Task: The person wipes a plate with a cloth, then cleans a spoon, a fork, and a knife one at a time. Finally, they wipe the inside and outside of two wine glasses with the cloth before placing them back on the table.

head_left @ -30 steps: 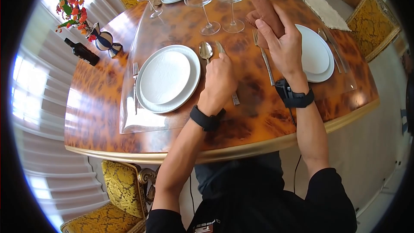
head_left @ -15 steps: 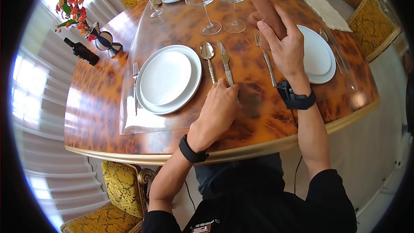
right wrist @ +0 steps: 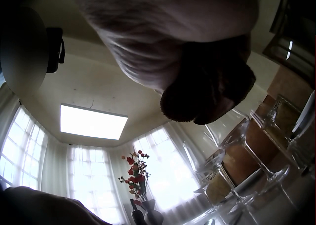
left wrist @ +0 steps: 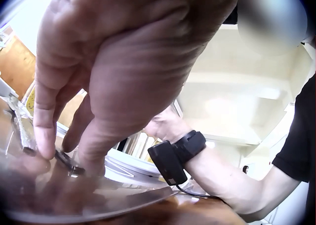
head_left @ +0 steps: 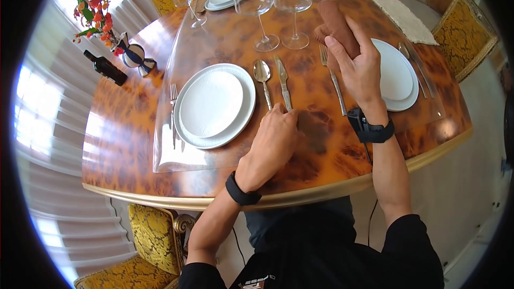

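My left hand (head_left: 274, 138) is low over the table at the handle ends of a spoon (head_left: 262, 72) and a table knife (head_left: 282, 75). Up close in the left wrist view, the knife's handle end (left wrist: 69, 162) lies between its fingers and thumb, and the spoon's handle end (left wrist: 28, 150) is just beside a fingertip. Raised over the right-hand setting, my right hand (head_left: 361, 72) grips a brown rolled cloth napkin (head_left: 338, 27). A white plate stack (head_left: 211, 104) sits left of the spoon, with a fork (head_left: 173, 115) on its far side.
Two tall wine glasses (head_left: 261, 37) (head_left: 296, 37) stand behind the cutlery. Another fork (head_left: 333, 83) and plate stack (head_left: 397, 77) lie under and beside my right arm. A dark bottle (head_left: 105, 68) and flower vase (head_left: 134, 56) are at the left. A light placemat (head_left: 404, 18) is far right.
My left hand has drawn back from along the knife toward its handle end, baring the spoon and knife. The right hand keeps holding the napkin, and the head view has shifted slightly.
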### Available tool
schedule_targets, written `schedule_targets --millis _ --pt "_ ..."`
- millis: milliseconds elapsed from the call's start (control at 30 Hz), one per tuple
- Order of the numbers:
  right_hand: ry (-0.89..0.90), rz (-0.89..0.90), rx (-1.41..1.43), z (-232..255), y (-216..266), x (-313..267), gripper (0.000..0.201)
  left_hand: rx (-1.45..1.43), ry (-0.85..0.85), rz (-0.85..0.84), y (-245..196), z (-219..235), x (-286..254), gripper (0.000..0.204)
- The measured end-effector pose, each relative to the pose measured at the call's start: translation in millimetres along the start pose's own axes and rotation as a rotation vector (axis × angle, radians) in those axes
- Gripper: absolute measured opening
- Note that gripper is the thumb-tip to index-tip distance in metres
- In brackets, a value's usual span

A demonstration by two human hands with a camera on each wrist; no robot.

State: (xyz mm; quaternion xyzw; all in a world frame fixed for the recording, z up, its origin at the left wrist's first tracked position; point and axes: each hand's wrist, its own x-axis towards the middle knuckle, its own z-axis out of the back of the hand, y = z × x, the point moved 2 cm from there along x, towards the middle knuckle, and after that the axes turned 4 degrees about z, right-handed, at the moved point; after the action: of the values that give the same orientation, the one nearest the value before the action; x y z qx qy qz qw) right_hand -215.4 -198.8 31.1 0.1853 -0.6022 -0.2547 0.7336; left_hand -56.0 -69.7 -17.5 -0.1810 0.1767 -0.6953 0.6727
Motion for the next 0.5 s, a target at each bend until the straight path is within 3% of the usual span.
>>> schedule_targets --millis 100,167,267,367,500 --pt "-0.001 -0.058 0.089 2 4 2 0.047 0.014 -0.149 -0.098 -2 13 12 0.037" --pt "-0.019 -0.064 0.174 1 0 2 0.046 0.018 -0.118 -0.042 1 23 45 0.036" --pt "-0.068 0.012 -0.001 6 -1 5 0.039 -0.047 -0.178 0.005 3 41 99 0.04" --pt "-0.119 -0.017 0.188 5 -5 7 0.04 -0.111 -0.258 0.081 25 32 166 0.046" --pt "-0.156 -0.043 0.113 12 -11 8 0.041 -0.304 -0.438 0.123 37 6 223 0.062"
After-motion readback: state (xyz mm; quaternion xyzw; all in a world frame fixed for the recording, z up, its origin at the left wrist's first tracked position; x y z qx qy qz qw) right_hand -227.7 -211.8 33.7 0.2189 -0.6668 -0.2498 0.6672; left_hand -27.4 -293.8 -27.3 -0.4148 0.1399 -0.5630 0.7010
